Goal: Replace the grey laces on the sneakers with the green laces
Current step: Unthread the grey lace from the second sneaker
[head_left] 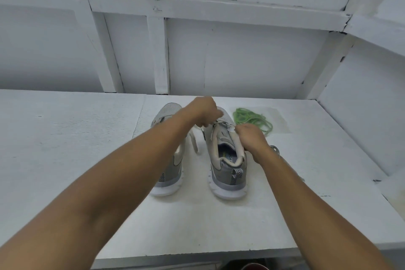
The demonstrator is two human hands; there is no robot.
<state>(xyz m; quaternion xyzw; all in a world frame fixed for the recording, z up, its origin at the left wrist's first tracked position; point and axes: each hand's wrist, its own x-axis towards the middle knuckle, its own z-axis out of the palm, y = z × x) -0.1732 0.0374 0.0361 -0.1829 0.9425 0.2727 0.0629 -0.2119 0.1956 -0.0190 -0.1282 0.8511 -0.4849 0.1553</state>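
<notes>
While right grip (252, 138) is holding the right sneaker (228, 169) steady on the counter (65, 138), left grip (203, 109) is pinching its grey lace (212, 130), probably needing short straight pulls, green laces (252, 119) lying beside.

Counted on bench (65, 138): two sneakers (169, 178) (228, 173), side by side; one tangle of green laces (252, 117) toward far right corner; two hands (202, 108) (249, 138).

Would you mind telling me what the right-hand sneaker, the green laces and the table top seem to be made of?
Right-hand sneaker: likely mesh fabric, matt grey, on a smooth white foam-like sole. Green laces: probably woven cord, limp in loose loops. Table top: seemingly painted board, matt white, with a visible seam.
</notes>
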